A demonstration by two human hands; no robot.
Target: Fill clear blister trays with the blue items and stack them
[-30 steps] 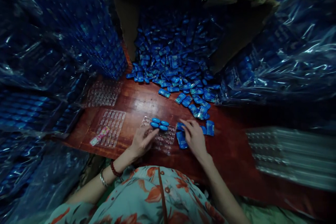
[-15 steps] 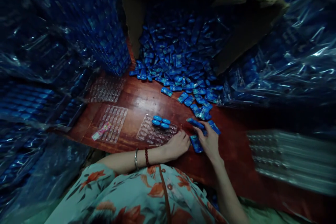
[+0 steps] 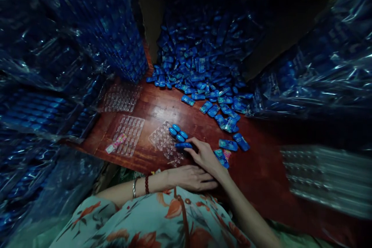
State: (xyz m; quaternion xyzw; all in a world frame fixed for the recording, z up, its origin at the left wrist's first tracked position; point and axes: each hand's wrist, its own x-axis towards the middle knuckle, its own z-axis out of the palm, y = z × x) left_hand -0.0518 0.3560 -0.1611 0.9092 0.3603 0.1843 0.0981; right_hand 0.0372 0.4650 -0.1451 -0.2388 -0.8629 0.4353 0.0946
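Observation:
My right hand (image 3: 204,154) pinches a small blue packet (image 3: 182,145) between thumb and fingertips. This packet is over the right part of a clear plastic tray (image 3: 164,144) with oval pockets. Several glossy blue oval pieces (image 3: 178,132) stand close together at the tray's right end, just beyond my fingers. Lower down, my left hand (image 3: 190,177) lies palm down near the table edge, fingers stretched to the right and partly covered by my right wrist. I see nothing in it. Right of my right hand lie loose blue packets (image 3: 228,145), one with a pink patch.
A cardboard box (image 3: 151,19) on its side spills many blue packets (image 3: 200,66) over the red-brown table (image 3: 162,104). Two more clear trays (image 3: 129,133) lie left, one under a pink packet (image 3: 115,143). Stacked clear trays (image 3: 328,178) sit right. Plastic-wrapped blue stacks (image 3: 116,35) flank the table.
My right hand has moved left from the loose packets to the tray, carrying a blue packet. My left hand has drawn back toward my body and flattened. The tray has turned slightly.

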